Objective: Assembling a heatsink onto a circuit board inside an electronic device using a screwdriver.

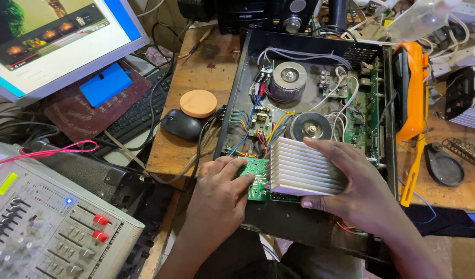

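An open black amplifier chassis point(237, 98) lies on a wooden bench, with two round transformers point(288, 80), coloured wires and circuit boards inside. A silver finned heatsink point(302, 165) is fixed to a green circuit board point(257, 170) at the chassis front. My right hand point(351, 188) wraps around the heatsink's right side and near edge. My left hand point(219, 194) rests at the board's left edge, fingertips on the green board.
An orange multimeter point(410, 90) leans at the chassis's right side. A black mouse point(180, 124), round wooden disc point(198, 103) and keyboard point(139, 111) lie to the left. A monitor point(51, 41) stands at top left, a grey audio mixer point(46, 222) at bottom left.
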